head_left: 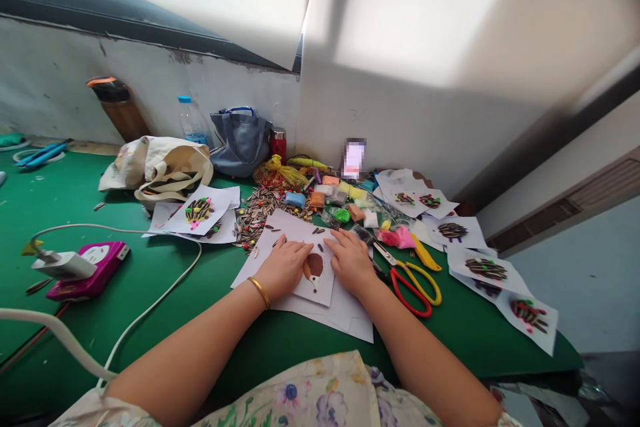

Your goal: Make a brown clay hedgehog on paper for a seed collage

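A white sheet of paper [320, 283] lies on the green table [165, 280] in front of me, with a brown clay hedgehog shape [314, 266] on it. My left hand [283, 267] rests flat on the sheet just left of the shape, fingers stretched, a gold bangle on the wrist. My right hand [351, 261] lies on the sheet's right edge with fingers spread toward the shape. More white sheets [345, 313] lie underneath. A heap of sunflower seeds [257, 212] spreads just beyond the paper, with a few loose seeds on it.
Red and yellow scissors [415, 283] and a yellow cutter [425, 256] lie right of my hands. Coloured clay packets [340, 200] sit behind. Finished seed pictures [487, 270] line the right edge. Bags [165, 167], bottles and a pink device [93, 270] with white cable are left.
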`<state>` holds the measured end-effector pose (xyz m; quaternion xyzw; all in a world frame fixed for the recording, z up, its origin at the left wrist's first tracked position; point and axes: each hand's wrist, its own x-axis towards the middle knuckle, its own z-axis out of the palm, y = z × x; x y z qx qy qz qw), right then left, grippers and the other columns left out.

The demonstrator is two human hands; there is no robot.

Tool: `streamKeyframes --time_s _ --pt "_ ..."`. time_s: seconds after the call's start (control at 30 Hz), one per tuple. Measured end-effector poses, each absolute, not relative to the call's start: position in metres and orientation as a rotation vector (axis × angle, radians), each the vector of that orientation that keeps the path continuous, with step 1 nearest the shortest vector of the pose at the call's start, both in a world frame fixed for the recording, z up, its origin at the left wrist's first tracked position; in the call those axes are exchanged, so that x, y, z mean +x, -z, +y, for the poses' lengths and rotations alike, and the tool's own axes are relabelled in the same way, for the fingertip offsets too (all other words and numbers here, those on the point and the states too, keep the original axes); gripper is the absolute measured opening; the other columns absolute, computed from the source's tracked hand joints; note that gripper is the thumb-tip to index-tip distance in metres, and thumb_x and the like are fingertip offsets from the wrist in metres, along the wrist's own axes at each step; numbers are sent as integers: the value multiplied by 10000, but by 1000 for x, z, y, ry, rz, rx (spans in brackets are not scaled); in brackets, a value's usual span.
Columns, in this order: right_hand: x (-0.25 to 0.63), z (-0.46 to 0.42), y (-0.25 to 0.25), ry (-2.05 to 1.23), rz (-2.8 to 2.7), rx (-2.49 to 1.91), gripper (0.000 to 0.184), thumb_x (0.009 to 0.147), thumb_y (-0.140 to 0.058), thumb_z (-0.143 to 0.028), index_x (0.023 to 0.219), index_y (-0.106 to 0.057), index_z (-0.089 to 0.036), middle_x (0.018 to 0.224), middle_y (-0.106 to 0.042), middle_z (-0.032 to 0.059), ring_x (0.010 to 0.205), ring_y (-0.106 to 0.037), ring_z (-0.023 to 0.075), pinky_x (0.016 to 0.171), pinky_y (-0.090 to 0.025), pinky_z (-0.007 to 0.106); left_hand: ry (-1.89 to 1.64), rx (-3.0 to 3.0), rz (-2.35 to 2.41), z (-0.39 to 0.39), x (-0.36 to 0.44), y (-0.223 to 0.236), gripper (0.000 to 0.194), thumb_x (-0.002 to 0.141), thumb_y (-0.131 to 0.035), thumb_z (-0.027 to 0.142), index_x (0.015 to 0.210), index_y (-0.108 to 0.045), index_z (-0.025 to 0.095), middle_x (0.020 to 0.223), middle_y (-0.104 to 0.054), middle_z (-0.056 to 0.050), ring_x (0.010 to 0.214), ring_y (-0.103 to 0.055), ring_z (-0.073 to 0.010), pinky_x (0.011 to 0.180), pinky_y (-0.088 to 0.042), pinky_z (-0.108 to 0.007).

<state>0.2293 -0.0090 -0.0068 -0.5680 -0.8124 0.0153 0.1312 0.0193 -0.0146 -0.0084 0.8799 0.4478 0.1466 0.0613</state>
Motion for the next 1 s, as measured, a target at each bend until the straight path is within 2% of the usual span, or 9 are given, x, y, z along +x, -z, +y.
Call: streamKeyframes --time_s 0.1,0.23,0.63,0.8,0.9,1.0 --pt "228 -10 7 -42 -2348 -1600 355 919 -480 -257 1231 -644 -303 1449 -500 32 1343 -366 253 1052 -293 456 -434 2671 1355 -15 20 7 418 901 -461 135 1312 -508 190 1244 -625 -128 1176 -556 -255 1139 -203 -554" --pt "226 -11 7 -24 -2356 -1528 314 938 -483 -279 1184 -671 -331 1432 -517 19 1339 -375 251 1062 -286 447 -439 2685 1355 -16 20 8 401 909 -469 153 1306 -503 193 1218 -635 -114 1143 -571 -251 1134 -205 -553" --pt "223 -13 7 -11 -2399 -1543 363 946 -462 -287 1274 -601 -355 1473 -471 17 1371 -332 253 1050 -279 468 -453 2681 1347 -15 20 9 408 905 -468 145 1308 -499 198 1257 -622 -113 1169 -559 -252 1133 -209 -560" --pt "230 -7 6 -61 -2335 -1634 401 923 -468 -240 1294 -594 -323 1462 -485 20 1347 -357 250 1041 -299 454 -456 2669 1368 -15 20 10 397 905 -457 136 1293 -523 192 1255 -623 -129 1182 -558 -258 1138 -204 -564" --pt "239 -2 4 -62 -2256 -1614 400 906 -461 -193 1257 -628 -286 1390 -553 31 1288 -417 232 1032 -324 406 -456 2662 1370 -16 20 9 404 904 -450 126 1295 -524 198 1250 -625 -127 1191 -553 -258 1139 -202 -568" --pt "254 2 1 -52 -2146 -1649 340 906 -448 -179 1145 -686 -224 1223 -647 59 1146 -521 213 987 -369 341 -450 2649 1382 -18 21 6 408 903 -440 113 1294 -525 195 1237 -632 -121 1186 -554 -255 1144 -198 -561"
